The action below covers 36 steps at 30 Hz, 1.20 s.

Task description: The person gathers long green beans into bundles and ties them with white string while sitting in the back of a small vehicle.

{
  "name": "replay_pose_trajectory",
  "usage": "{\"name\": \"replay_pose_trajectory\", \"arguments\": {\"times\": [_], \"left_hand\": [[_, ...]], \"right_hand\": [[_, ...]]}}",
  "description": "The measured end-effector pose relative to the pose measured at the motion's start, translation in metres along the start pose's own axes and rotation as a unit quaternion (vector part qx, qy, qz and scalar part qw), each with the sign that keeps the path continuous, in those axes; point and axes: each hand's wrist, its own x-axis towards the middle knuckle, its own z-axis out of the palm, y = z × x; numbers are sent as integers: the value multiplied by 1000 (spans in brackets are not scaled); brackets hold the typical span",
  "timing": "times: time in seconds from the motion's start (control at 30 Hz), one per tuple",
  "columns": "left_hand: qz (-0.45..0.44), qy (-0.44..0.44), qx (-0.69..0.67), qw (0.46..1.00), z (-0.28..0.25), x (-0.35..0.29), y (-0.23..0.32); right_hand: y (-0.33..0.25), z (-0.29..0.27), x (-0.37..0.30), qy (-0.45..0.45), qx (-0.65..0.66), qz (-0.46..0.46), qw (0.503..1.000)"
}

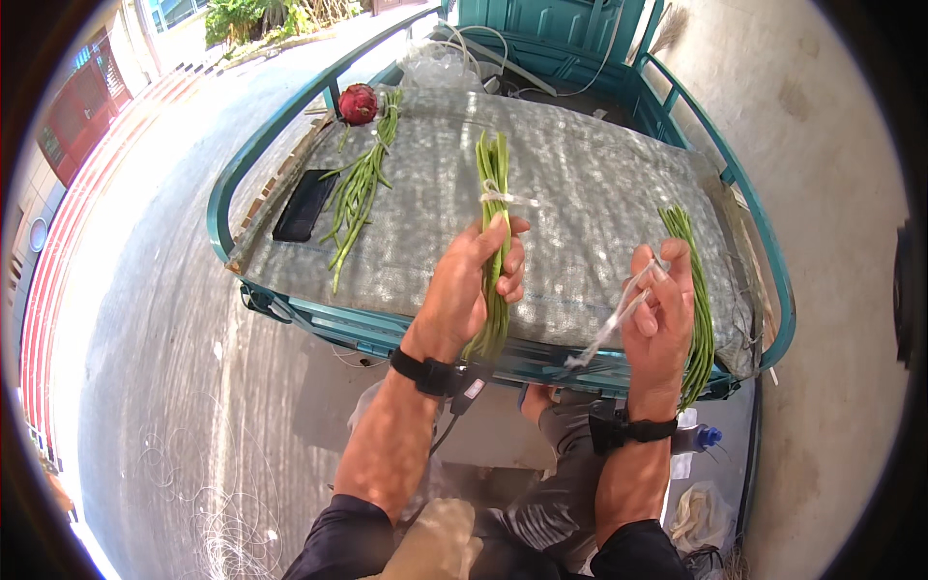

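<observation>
My left hand (476, 275) is closed round a bundle of long green beans (493, 169). A whitish tie (498, 197) circles that bundle just above my fingers. To the right, my right hand (660, 307) is raised with its fingers curled, pinching a thin translucent plastic strip (619, 324) that dangles down to the left. Beside and partly behind that hand lies another bunch of long beans (698, 319). A third, looser bunch of beans (358, 198) rests on the left part of the grey woven sheet (570, 155).
A black phone (304, 206) and a red dragon fruit (358, 103) lie on the sheet's left side. Teal metal rails (224, 184) edge the cart bed. Clear plastic bags (440, 68) sit at the back. A bottle with a blue cap (698, 438) is below, near my right forearm.
</observation>
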Motion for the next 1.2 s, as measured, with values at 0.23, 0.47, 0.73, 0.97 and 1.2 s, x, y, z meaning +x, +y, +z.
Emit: {"name": "replay_pose_trajectory", "arguments": {"times": [0.23, 0.47, 0.73, 0.97, 1.2], "left_hand": [[-36, -35, -10, 999, 12, -3, -8], [-72, -49, 38, 995, 22, -8, -25], [-52, -52, 118, 990, 27, -8, -41], [14, 22, 164, 986, 31, -3, -49], [-8, 22, 101, 995, 31, -6, -42]], "right_hand": [[16, -30, 8, 76, -199, -42, 976], [23, -5, 8, 84, -366, -45, 926], [32, 3, 2, 37, -445, -94, 890], [22, -4, -1, 2, -356, -24, 934], [13, -9, 3, 51, -132, -52, 989]]}}
